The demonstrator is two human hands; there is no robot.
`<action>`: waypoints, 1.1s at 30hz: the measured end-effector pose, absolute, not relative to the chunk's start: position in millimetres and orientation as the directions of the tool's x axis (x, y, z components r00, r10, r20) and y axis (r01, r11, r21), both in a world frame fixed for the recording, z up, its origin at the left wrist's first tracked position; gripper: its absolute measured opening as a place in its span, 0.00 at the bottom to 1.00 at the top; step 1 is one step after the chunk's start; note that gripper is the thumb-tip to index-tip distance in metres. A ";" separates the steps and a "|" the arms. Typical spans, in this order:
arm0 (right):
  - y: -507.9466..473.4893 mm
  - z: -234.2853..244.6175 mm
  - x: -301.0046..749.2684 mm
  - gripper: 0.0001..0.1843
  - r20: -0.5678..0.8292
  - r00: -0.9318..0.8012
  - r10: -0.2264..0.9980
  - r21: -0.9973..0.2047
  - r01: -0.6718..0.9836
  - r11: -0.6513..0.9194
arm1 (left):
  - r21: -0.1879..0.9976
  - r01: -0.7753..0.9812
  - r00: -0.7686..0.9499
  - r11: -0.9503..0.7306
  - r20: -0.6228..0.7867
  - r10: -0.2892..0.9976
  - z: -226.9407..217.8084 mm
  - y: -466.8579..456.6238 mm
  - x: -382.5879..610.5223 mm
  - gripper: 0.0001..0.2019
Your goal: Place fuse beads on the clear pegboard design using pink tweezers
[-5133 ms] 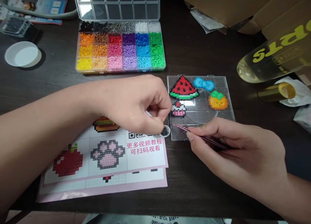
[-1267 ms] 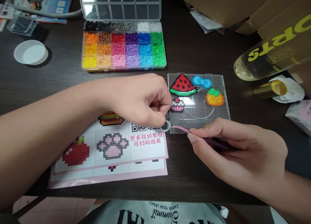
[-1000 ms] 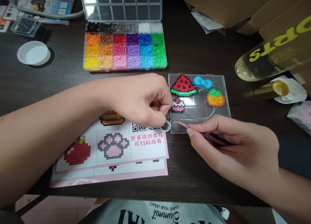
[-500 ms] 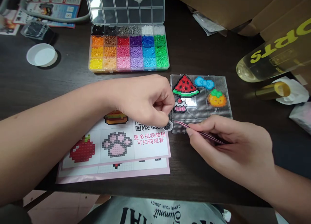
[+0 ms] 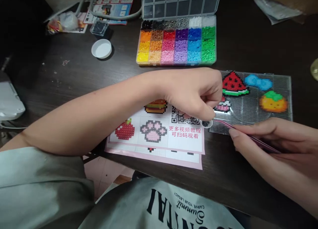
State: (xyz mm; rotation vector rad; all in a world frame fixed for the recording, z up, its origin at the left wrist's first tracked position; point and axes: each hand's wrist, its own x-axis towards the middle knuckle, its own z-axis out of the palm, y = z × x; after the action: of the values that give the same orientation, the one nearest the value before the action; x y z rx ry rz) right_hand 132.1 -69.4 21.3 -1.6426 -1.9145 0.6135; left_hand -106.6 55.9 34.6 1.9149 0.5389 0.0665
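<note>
My left hand [image 5: 193, 91] is closed in a pinch on a small white scoop [image 5: 207, 123] filled with dark beads, held at the left edge of the clear pegboard [image 5: 250, 114]. My right hand [image 5: 273, 146] grips pink tweezers [image 5: 244, 136] whose tips reach toward the scoop. On the pegboard sit bead figures: a watermelon slice [image 5: 234, 84], a blue bow [image 5: 258, 81], an orange fruit [image 5: 273, 101] and a small cupcake [image 5: 223, 105]. Pattern sheets [image 5: 159, 131] with a burger, apple and paw lie under my left wrist.
An open bead box [image 5: 177, 40] with several coloured compartments stands at the back. A white lid [image 5: 101, 49] and a small dark container [image 5: 98, 27] lie left of it. A white device [image 5: 8, 101] sits at the far left. The table's front edge runs near my body.
The view has swung left, so everything shifted right in the picture. Both hands keep the same grips, scoop and tweezers staying at the pegboard's left edge.
</note>
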 end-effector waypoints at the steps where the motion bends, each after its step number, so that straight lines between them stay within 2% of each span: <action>1: -69.5 21.7 131.3 0.09 0.083 -0.099 0.992 -0.641 0.757 0.129 | 0.888 0.345 0.894 -0.305 -0.211 0.395 34.6 55.9 -106.2 0.11; 3: -68.8 22.2 129.4 0.07 0.071 -0.088 0.994 -0.624 0.774 0.113 | 0.880 0.358 0.891 -0.313 -0.222 0.395 35.8 55.6 -105.3 0.10; 6: -65.2 21.2 126.7 0.03 0.152 -0.155 0.976 -0.634 0.742 0.217 | 0.862 0.383 0.880 -0.330 -0.232 0.415 39.3 55.1 -104.3 0.11; 11: -59.2 21.7 124.7 0.04 0.216 -0.245 0.945 -0.648 0.688 0.327 | 0.833 0.449 0.857 -0.324 -0.300 0.418 40.5 55.6 -104.9 0.12; 24: -58.2 23.5 123.7 0.06 0.151 -0.257 0.955 -0.668 0.685 0.290 | 0.834 0.446 0.863 -0.325 -0.305 0.402 41.7 55.1 -104.5 0.11; 33: -59.0 23.6 123.7 0.07 0.161 -0.256 0.953 -0.672 0.679 0.296 | 0.831 0.443 0.865 -0.337 -0.299 0.402 43.4 55.0 -105.2 0.11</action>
State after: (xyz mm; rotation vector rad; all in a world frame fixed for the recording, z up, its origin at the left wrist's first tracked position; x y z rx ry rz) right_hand 123.7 -59.0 23.6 -1.4491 -2.0202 0.6524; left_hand -105.2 55.0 43.4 1.9643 0.6215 -0.0481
